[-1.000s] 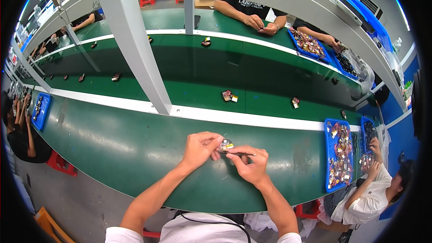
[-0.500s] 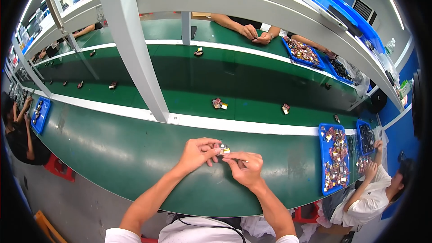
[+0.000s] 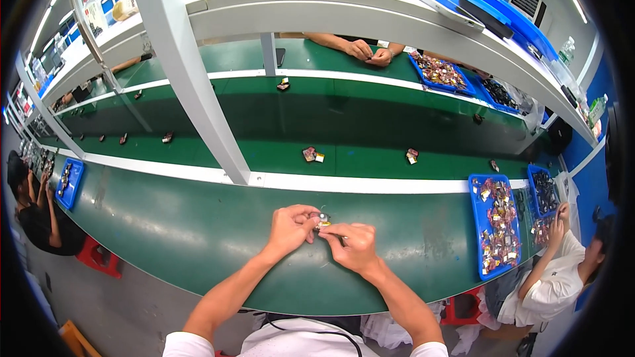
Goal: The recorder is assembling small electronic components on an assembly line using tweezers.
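Note:
My left hand [image 3: 291,231] is closed around a small electronic assembly [image 3: 323,223] with a dark body, fine wires and a yellow-and-white label, held just above the green bench. From the right, my right hand [image 3: 354,246] comes up against its lower edge with thumb and forefinger pinched together. A thin, pale sliver shows among the right fingers, too small to name. The fingertips of both hands almost meet and cover part of the assembly.
A blue tray [image 3: 473,225] full of similar assemblies lies at right, beside a co-worker in a white shirt [image 3: 546,291]. Beyond a white rail [image 3: 370,184], a green belt [image 3: 370,165] carries scattered assemblies. A slanted white post [image 3: 198,86] and shelf [image 3: 397,16] stand ahead.
The view has tilted slightly. Assemblies on the belt have shifted a little left past the rail. My hands keep nearly the same hold on the electronic assembly.

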A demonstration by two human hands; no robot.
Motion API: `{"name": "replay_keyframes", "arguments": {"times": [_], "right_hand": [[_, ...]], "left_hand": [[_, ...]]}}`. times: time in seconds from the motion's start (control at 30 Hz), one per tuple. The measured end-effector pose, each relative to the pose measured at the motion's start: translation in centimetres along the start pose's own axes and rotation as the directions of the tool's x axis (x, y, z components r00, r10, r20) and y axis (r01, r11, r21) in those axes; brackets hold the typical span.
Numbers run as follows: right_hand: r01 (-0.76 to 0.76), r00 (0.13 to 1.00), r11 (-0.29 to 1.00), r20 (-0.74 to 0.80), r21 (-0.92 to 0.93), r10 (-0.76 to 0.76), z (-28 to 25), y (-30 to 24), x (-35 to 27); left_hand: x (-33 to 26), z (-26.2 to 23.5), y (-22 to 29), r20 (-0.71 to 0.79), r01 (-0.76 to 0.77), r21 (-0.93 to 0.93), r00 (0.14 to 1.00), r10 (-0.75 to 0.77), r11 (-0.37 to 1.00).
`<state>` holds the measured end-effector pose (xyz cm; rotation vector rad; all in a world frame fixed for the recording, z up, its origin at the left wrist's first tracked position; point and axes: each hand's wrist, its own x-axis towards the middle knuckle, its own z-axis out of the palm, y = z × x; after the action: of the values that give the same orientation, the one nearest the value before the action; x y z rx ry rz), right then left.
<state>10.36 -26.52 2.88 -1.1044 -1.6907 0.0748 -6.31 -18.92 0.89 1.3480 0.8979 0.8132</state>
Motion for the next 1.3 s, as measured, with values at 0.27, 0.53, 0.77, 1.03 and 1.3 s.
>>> {"name": "replay_keyframes", "arguments": {"times": [0.27, 0.53, 0.77, 1.03, 1.3], "right_hand": [[-0.041, 0.981, 0.997, -0.191, -0.067, 0.027, -1.5, 0.9, 0.2], [-0.004, 0.969, 1.0, -0.248, 0.019, 0.008, 0.2, 1.1, -0.1], [-0.068, 0.975, 0.996, -0.216, -0.055, 0.054, -1.4, 0.6, -0.3], [-0.011, 0.984, 0.999, -0.178, 0.033, 0.016, 0.2, 0.9, -0.5], [-0.027, 0.988, 1.0, -0.152, 0.014, 0.028, 0.0, 1.1, -0.8]], "left_hand": [[5.8, -1.5, 1.6, -0.252, -0.036, -0.026, 0.967, 0.029, 0.999], [16.0, -8.5, 2.4, -0.466, 0.101, 0.733, 0.794, 0.39, 0.673], [16.0, -5.2, 4.3, -0.11, -0.156, 0.913, 0.795, 0.597, 0.377], [17.4, -6.4, 4.0, -0.108, 0.009, 0.913, 0.97, 0.22, 0.408], [17.2, -7.5, 2.6, -0.178, 0.051, 0.73, 0.977, 0.118, 0.682]]}}
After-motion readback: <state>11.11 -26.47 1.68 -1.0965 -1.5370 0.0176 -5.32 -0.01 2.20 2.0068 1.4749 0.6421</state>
